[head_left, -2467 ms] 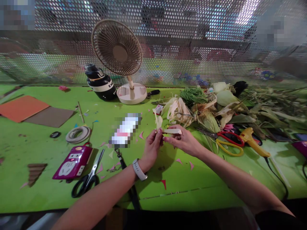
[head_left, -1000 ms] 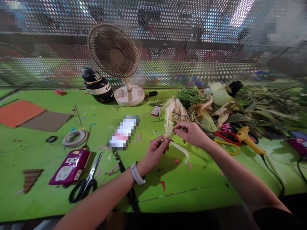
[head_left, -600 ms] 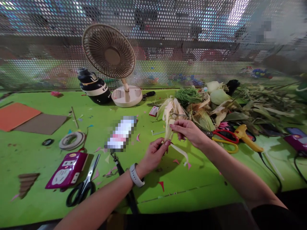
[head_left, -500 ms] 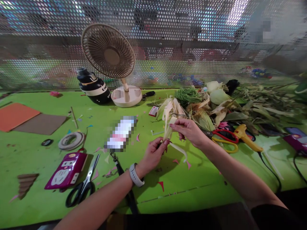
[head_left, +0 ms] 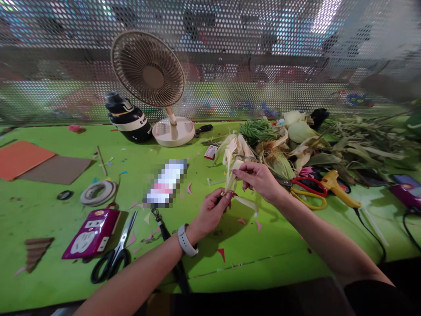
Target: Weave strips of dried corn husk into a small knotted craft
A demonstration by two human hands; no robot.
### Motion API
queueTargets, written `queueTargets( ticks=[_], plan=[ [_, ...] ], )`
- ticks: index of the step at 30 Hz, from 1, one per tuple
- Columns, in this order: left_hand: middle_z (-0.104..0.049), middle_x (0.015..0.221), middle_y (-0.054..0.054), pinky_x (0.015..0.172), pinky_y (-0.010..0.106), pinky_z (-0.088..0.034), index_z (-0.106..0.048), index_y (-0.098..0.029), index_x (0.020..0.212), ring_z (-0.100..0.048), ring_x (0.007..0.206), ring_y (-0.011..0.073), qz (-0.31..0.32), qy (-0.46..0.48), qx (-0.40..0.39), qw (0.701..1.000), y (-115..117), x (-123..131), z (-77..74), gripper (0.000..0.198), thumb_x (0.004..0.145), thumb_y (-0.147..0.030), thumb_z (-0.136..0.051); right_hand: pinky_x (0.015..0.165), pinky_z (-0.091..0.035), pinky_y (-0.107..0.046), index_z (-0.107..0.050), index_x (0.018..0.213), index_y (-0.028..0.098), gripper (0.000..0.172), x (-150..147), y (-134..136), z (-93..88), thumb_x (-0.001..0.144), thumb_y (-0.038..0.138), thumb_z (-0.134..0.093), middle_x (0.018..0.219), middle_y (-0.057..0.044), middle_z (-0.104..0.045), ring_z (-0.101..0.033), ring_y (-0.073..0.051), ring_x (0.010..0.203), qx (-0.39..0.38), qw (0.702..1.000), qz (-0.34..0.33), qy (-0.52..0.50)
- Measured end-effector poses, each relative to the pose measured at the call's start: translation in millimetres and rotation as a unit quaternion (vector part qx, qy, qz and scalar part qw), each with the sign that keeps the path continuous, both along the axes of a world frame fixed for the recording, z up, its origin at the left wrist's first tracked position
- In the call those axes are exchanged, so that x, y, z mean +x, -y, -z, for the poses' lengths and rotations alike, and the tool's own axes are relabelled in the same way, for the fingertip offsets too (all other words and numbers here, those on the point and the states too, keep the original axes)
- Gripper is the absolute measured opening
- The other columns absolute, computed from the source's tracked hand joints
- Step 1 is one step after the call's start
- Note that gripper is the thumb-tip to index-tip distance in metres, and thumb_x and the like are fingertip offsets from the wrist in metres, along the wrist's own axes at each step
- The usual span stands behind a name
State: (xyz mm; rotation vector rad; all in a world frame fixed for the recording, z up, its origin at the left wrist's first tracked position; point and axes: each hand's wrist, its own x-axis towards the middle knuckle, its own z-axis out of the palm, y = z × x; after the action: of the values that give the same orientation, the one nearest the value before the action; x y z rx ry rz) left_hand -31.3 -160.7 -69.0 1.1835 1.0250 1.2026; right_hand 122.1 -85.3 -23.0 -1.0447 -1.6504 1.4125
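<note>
Left hand [head_left: 213,210] pinched base of pale, papery corn-husk bundle [head_left: 230,180], just above it. Right hand [head_left: 259,179] gripped flat, cream husk piece [head_left: 237,164] beside bundle. Seemingly partway: pieces gathered at base; long, narrow, pale husk strip [head_left: 247,203] trailed loose below right hand, apparently unfastened.

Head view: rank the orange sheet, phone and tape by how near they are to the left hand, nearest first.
1. Phone, just left of and ahead of the left hand.
2. Tape, farther left, past the phone.
3. Orange sheet, at the picture's left edge.
</note>
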Motion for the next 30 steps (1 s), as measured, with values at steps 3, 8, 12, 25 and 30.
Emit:
queueTargets(
  ticks=[3, 8, 12, 25, 30],
  plan=[
    [-0.048, 0.057, -0.004, 0.048, 0.022, -0.03, -0.058, -0.016, 0.071, -0.038, 0.051, 0.0073, -0.001, 0.0, 0.0, 1.0, 0, 0, 0.8, 0.033, 0.081, -0.047, -0.059, 0.037, -0.031, -0.016, -0.057, 0.071, 0.015, 0.033, 0, 1, -0.1, 0.074, 0.046, -0.067, 0.055, 0.005, -0.05, -0.048, -0.005, 0.043, -0.004, 1.0, 0.001, 0.007],
    [-0.048, 0.056, -0.004, 0.046, 0.021, -0.03, -0.057, -0.016, 0.07, -0.038, 0.049, 0.0071, -0.015, -0.013, 0.003, 1.0, -2, -1, 4.2, 0.033, 0.082, -0.047, -0.058, 0.037, -0.03, -0.016, -0.058, 0.072, 0.014, 0.032, 0, 1, 0.4, 0.075, 0.045, -0.066, 0.052, 0.005, -0.05, -0.047, -0.005, 0.042, -0.003, 1.0, -0.002, 0.002],
    [-0.048, 0.055, -0.004, 0.046, 0.021, -0.03, -0.057, -0.016, 0.069, -0.038, 0.048, 0.0072, -0.016, -0.018, 0.0, 1.0, -2, 0, 5.4, 0.035, 0.08, -0.049, -0.058, 0.036, -0.03, -0.015, -0.059, 0.071, 0.014, 0.03, 0, 1, 0.5, 0.075, 0.042, -0.068, 0.053, 0.005, -0.05, -0.046, -0.004, 0.042, -0.002, 1.0, -0.002, -0.009],
    [-0.049, 0.052, -0.004, 0.044, 0.02, -0.027, -0.061, -0.015, 0.071, -0.036, 0.046, 0.006, -0.063, 0.063, -0.031, 0.996, -6, -5, 3.9, 0.032, 0.074, -0.047, -0.067, 0.045, -0.049, -0.018, -0.066, 0.078, 0.015, 0.015, 0, 20, -11.7, 0.07, 0.025, -0.073, 0.064, 0.002, -0.06, -0.054, -0.006, 0.049, 0.04, 0.991, 0.001, -0.126],
    [-0.05, 0.051, -0.004, 0.043, 0.02, -0.027, -0.066, -0.016, 0.076, -0.037, 0.045, 0.0062, -0.081, 0.093, -0.02, 0.992, -7, -7, 0.4, 0.034, 0.07, -0.049, -0.07, 0.044, -0.047, -0.016, -0.065, 0.074, 0.016, 0.011, 0, 15, -3.3, 0.07, 0.024, -0.073, 0.061, 0.004, -0.058, -0.051, -0.005, 0.048, 0.04, 0.989, 0.037, -0.138]
  ],
)
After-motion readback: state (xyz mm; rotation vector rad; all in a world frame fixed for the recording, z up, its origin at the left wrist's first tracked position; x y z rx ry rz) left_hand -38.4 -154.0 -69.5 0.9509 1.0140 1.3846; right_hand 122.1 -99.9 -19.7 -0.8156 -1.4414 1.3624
